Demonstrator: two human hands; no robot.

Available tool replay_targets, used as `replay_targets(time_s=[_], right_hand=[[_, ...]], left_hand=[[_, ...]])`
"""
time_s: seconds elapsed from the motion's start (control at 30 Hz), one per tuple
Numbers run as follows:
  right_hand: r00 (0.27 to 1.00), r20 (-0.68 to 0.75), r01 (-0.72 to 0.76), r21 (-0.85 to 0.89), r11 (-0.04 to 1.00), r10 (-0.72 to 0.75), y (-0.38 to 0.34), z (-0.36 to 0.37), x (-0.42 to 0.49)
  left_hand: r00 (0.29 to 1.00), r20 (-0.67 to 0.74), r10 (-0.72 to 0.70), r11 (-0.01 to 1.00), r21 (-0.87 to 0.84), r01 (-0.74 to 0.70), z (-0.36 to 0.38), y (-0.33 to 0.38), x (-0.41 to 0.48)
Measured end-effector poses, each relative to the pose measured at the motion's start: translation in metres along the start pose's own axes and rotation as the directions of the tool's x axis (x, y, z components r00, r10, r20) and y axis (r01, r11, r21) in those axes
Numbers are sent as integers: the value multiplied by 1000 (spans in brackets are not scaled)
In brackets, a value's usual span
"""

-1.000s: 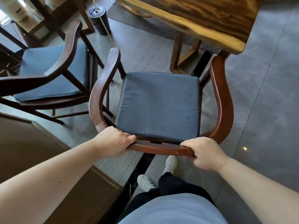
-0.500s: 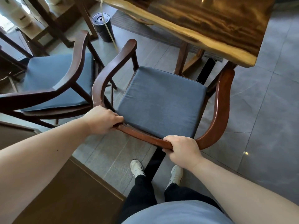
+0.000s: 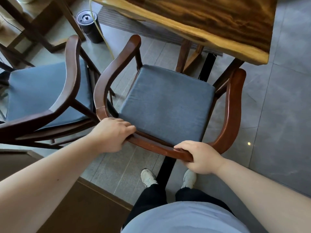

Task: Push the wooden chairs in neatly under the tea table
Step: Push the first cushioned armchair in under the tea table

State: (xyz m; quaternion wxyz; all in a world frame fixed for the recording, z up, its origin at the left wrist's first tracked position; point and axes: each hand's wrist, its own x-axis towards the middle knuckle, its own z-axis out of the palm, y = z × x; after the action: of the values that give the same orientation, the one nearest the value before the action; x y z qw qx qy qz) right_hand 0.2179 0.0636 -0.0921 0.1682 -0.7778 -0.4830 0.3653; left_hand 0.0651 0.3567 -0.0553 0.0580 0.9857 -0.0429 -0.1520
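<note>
A dark red wooden armchair (image 3: 233, 105) with a blue-grey seat cushion (image 3: 168, 105) faces the tea table (image 3: 210, 22), a thick slab of streaked yellow-brown wood at the top. The chair's front right corner lies just under the table's near corner. My left hand (image 3: 112, 133) is closed over the curved back rail at its left bend. My right hand (image 3: 200, 157) grips the same rail further right. A second matching chair (image 3: 70, 69) stands close to the left, its arm nearly touching the first chair's left arm.
A black cylindrical bin (image 3: 89, 26) stands on the grey tiled floor beyond the chairs, with a thin yellow cord (image 3: 104, 41) trailing past it. A brown cabinet corner (image 3: 80, 204) juts in at lower left. My white shoes (image 3: 148, 176) are right behind the chair. Table legs (image 3: 190, 58) stand under the slab.
The chair has swung and slid toward the table, its right arm nearing the table corner. Both hands stayed on the back rail, and I stepped forward behind it.
</note>
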Motion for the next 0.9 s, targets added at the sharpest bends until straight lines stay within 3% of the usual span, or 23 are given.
replay_targets(time_s=[0.07, 0.13, 0.23, 0.33, 0.6, 0.9], right_hand=[[986, 135, -92, -54, 994, 99, 14, -10, -4], [957, 246, -97, -238, 966, 156, 34, -22, -3], [907, 376, 21, -486, 873, 188, 58, -38, 7], [863, 470, 125, -551, 825, 184, 61, -45, 16], [864, 477, 141, -533, 835, 159, 70, -48, 18], [857, 472, 124, -580, 805, 208, 93, -66, 16]], left_hand=[[997, -52, 52, 999, -11, -53, 4, 21, 5], [993, -75, 96, 995, -19, -98, 3, 47, 17], [998, -23, 64, 996, 62, -63, 4, 76, 33], [999, -31, 26, 998, 52, -25, 6, 79, 34], [983, -183, 28, 998, 66, -16, 8, 75, 41], [995, -88, -53, 998, 33, 56, 13, 99, 58]])
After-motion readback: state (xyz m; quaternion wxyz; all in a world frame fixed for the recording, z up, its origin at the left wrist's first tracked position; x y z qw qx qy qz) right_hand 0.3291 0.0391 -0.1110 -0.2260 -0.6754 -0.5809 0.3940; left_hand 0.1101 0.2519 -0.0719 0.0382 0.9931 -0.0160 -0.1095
